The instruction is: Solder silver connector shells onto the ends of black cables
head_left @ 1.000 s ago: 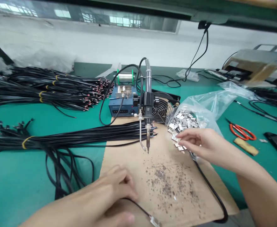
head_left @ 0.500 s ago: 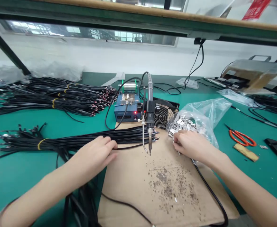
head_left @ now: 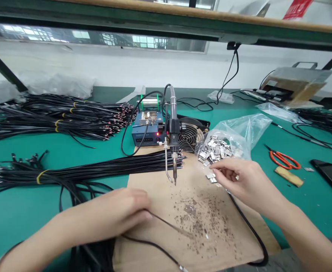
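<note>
A thin black cable (head_left: 166, 223) is pinched in the left hand (head_left: 123, 211) above the brown cardboard sheet (head_left: 154, 185); its far end is blurred. The fingers of the right hand (head_left: 243, 181) are held narrowly together beside small silver metal connector pieces (head_left: 215, 149); whether one is gripped cannot be told. One black cord with a metal end (head_left: 182, 268) is seen on the cardboard, while many bare-ended black cables (head_left: 112, 166) are bundled beyond, apparently unfitted at those ends.
</note>
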Available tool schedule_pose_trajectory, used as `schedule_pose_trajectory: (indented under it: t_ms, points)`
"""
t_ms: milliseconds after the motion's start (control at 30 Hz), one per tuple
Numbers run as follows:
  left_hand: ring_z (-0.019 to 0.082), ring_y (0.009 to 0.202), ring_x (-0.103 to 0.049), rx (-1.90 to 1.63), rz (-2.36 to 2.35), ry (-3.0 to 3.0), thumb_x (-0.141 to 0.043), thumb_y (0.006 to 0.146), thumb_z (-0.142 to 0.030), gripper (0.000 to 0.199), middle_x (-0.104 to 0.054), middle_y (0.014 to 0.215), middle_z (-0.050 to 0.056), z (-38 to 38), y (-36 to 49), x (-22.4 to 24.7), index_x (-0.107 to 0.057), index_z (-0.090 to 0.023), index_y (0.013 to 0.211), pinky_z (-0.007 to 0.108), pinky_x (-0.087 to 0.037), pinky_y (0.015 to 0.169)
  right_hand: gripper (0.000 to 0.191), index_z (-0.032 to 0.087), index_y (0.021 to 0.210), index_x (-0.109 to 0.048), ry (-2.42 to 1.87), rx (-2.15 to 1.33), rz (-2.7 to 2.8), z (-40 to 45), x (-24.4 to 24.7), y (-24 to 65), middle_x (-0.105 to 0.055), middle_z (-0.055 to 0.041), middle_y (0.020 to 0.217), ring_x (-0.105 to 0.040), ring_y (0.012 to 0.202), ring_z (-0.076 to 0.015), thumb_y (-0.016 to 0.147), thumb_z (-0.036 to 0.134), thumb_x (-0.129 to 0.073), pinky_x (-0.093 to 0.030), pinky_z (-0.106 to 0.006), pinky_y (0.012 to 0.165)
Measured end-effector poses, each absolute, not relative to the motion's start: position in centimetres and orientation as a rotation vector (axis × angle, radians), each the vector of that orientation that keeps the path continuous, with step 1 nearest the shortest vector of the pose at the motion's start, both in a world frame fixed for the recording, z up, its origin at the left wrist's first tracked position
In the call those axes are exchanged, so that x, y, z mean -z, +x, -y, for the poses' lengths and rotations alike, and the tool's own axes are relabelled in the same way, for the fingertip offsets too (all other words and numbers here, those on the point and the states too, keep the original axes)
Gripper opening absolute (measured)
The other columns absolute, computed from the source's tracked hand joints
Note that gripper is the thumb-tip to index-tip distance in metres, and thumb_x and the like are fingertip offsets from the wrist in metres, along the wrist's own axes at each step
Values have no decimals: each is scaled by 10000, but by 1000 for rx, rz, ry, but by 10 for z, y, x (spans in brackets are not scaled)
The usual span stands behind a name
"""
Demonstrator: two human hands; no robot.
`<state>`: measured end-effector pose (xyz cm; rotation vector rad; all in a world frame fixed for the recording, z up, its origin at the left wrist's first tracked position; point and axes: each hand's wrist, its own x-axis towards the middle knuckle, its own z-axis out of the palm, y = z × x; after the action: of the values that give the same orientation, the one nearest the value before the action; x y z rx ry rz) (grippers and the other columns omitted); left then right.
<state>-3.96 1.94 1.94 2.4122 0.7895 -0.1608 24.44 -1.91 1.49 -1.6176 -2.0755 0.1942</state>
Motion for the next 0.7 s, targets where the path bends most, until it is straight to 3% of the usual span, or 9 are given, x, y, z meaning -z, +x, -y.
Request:
schedule_pose_trajectory:
  t_ms: [167,267,400,533,700]
  points:
    - [146,677,-591,189,-585,2407,-450,911,-208,234,-662,718,3,5,-12,-21,-629,-194,761,211,-391,646,203,174,933,-692,-1523,-561,1982,31,-2,230,-677,-40,664,-576,537,-161,849,219,-512,-435,-275,509]
    - [107,534,-486,66,-711,2249,-402,928,-273,291,-555,573,-29,8,-11,-19,-606,-179,742,198,-355,561,172,188,843,-698,-1447,-857,1890,39,5,216,-652,-20,611,-570,529,-152,854,233,-532,-428,-260,501]
    - [85,430,-367,83,-884,1796,-349,912,-495,407,-463,510,-54,12,-24,-15,-573,-168,819,184,-265,420,120,170,733,-673,-1370,-1122,1669,54,11,194,-619,-14,612,-526,550,-132,804,226,-594,-390,-232,495]
    - [81,437,-372,73,-914,1645,-352,879,-571,454,-428,499,-59,16,-34,-17,-567,-171,857,173,-227,414,118,162,659,-631,-1343,-1348,1450,63,14,172,-477,33,516,-411,490,-99,736,248,-650,-308,-214,450]
    - [86,487,-445,158,-889,1676,-340,898,-526,428,-431,551,-51,14,-38,-23,-578,-171,888,164,-276,442,142,167,639,-573,-1253,-1533,1171,62,13,153,-454,49,488,-368,451,-81,671,255,-679,-276,-186,411]
